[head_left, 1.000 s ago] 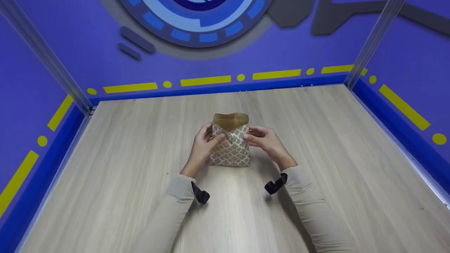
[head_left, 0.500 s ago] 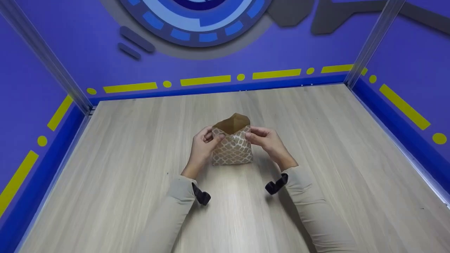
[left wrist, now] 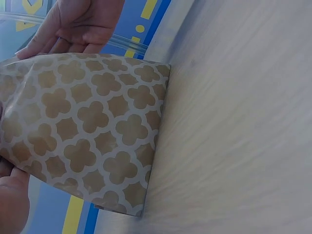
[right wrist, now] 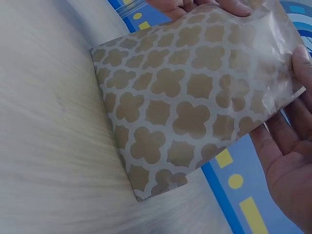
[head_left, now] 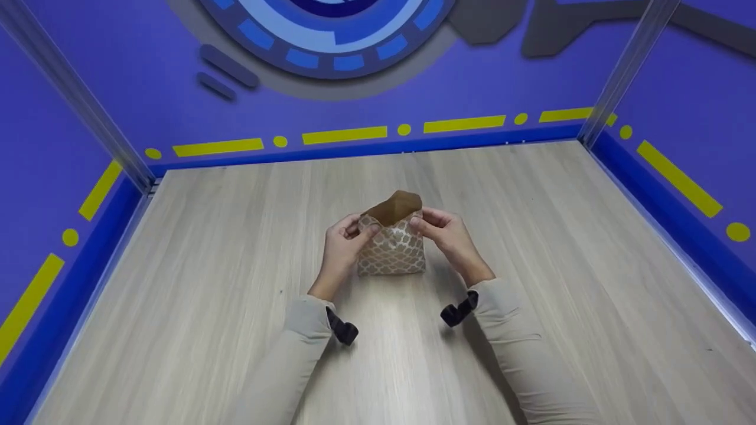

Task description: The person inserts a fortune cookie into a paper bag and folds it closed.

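Observation:
A brown paper bag (head_left: 391, 251) with a white lattice print stands upright on the table, its mouth gaping and plain brown inside. My left hand (head_left: 342, 248) pinches the bag's left edge near the top, thumb on the front. On the opposite edge my right hand (head_left: 452, 239) does the same, thumb in front and fingers behind. In the left wrist view the bag (left wrist: 92, 126) meets the tabletop along its bottom edge. From the right wrist view, the bag's upper front (right wrist: 263, 63) looks creased and shiny near the thumbs. What the bag holds, if anything, cannot be seen.
The wood-grain tabletop (head_left: 195, 283) spreads around the bag on all sides. Blue-purple panels with yellow markings (head_left: 345, 135) border it at the back and both sides. Metal posts stand at the back left corner (head_left: 88, 100) and back right corner (head_left: 626, 77).
The bag's mouth has widened, its back rim now peaking at the right. Both hands keep their pinch, and the bag has shifted slightly to the right.

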Available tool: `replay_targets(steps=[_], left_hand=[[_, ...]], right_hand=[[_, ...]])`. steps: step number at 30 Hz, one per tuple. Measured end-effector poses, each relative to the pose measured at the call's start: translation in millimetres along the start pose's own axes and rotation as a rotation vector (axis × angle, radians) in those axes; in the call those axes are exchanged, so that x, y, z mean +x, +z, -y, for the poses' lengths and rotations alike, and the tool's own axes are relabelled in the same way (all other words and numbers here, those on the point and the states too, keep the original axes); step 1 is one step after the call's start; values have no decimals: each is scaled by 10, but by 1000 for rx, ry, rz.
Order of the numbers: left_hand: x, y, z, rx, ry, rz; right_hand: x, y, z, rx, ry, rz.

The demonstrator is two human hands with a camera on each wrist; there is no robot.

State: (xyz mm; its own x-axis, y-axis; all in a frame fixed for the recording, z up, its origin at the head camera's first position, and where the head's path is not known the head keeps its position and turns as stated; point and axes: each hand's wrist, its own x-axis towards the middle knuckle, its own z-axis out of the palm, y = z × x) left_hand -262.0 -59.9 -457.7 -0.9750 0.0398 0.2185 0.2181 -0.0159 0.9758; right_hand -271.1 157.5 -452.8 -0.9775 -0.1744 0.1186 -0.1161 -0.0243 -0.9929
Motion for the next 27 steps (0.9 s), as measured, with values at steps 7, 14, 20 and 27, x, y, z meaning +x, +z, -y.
replay_targets(steps=[7, 14, 20, 27], left_hand=[[-70, -2, -174, 26, -24, -23], [-66, -26, -145, 22, -40, -34], [1, -52, -10, 41, -70, -62], [-4, -86, -2, 74, -48, -58]], right_hand=[[13, 69, 1, -22, -25, -68], [30, 79, -20, -29, 1, -121], [36, 72, -30, -24, -10, -111], [38, 58, -56, -10, -13, -80]])
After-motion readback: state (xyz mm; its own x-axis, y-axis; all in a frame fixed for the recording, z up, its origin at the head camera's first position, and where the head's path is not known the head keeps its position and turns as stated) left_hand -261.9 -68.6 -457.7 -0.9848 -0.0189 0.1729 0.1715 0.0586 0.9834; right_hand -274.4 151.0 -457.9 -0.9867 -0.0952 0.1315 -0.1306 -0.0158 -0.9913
